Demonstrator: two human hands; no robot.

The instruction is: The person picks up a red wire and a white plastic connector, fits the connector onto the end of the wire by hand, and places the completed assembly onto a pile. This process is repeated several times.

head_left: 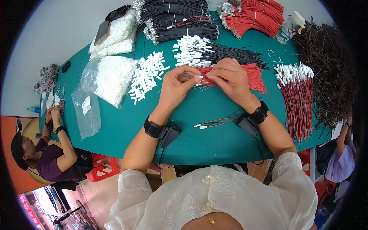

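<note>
your left hand (177,85) pinches a small white plastic connector (198,78) while your right hand (230,78) feeds thin red wires (255,74) in — next, seat them squarely

Lighting was bright, even and diffuse from overhead, with only soft short shadows under the hands and wrists on the green table (214,130). Focus was sharp at centre, with no motion blur or glare. Fisheye distortion bent the table edges, and the black vignette cut off all corners.
</note>
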